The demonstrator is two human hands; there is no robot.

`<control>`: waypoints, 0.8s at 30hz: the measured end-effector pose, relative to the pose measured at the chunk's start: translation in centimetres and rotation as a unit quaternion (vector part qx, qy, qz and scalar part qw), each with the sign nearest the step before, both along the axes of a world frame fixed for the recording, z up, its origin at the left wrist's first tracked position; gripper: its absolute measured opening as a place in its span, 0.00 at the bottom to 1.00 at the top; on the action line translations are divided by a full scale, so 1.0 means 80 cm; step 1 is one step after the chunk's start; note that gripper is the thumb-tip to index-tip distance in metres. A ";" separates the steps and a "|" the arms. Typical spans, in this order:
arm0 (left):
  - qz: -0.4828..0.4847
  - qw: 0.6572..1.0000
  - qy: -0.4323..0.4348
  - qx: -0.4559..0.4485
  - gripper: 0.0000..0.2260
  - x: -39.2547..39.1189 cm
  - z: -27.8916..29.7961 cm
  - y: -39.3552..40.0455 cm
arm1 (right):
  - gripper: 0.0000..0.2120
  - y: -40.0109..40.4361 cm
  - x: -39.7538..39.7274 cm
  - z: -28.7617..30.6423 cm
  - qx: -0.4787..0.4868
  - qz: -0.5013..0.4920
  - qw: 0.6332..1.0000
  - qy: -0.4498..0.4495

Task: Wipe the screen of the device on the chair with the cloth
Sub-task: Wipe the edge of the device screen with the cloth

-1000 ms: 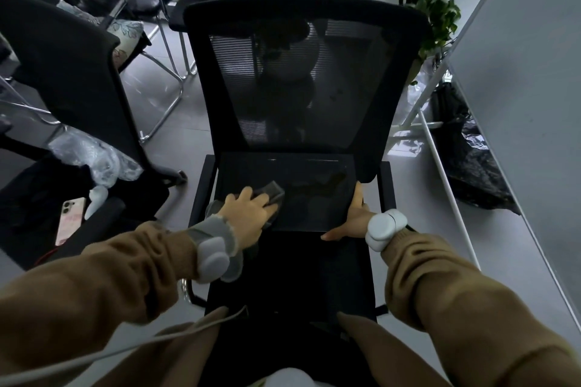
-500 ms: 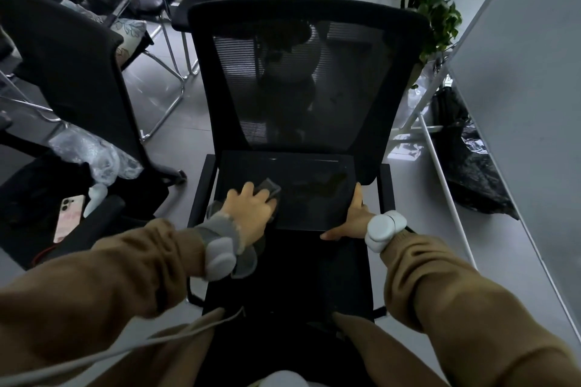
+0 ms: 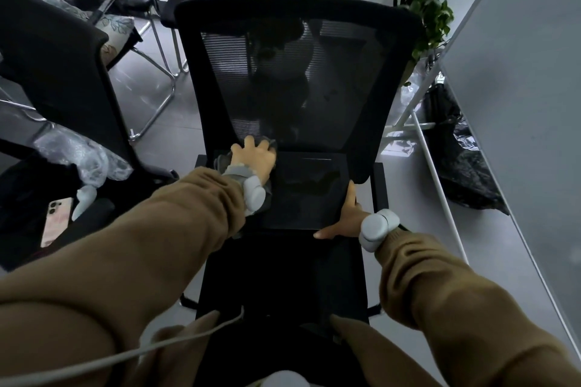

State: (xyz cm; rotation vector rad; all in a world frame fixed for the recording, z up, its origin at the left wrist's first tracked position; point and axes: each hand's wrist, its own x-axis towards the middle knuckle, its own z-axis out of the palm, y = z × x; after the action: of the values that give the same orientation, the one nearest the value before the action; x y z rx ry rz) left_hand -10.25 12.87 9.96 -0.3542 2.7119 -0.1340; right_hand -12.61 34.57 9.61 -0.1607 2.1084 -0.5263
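My left hand (image 3: 251, 157), flat on the grey cloth (image 3: 267, 144), has slid to the dark flat tablet's (image 3: 306, 192) far corner mid-wipe; my open right hand (image 3: 345, 217) steadies it; next, sweep right.

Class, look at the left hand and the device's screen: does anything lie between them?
Yes: the grey cloth lies under the left hand, spread-fingered at the screen's far-left corner. Nothing else visible intervenes.

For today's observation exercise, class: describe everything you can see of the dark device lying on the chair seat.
The device is a flat, dark rectangular slab with a glossy screen showing faint reflections. It lies face up on the black chair seat, its far edge near the mesh backrest. The left hand presses a grey cloth on its far-left corner. The right hand steadies its near-right corner, fingers straight along the edges.
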 end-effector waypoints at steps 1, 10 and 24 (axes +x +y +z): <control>0.003 1.000 0.004 -0.002 0.20 0.000 0.000 0.002 | 0.66 0.000 0.000 0.000 0.002 0.001 1.000 0.000; -0.082 0.993 -0.051 0.062 0.19 0.052 0.008 0.029 | 0.65 0.004 0.006 0.001 0.004 0.002 1.000 0.005; -0.133 0.984 -0.087 0.084 0.23 0.158 0.007 0.052 | 0.65 0.007 0.012 0.002 -0.007 -0.009 1.000 0.004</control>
State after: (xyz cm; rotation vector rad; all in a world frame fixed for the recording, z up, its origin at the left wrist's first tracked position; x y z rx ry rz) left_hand 2.38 17.03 10.48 0.0681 2.5606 -0.0104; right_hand -11.61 35.14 9.81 -0.1533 2.1155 -0.5527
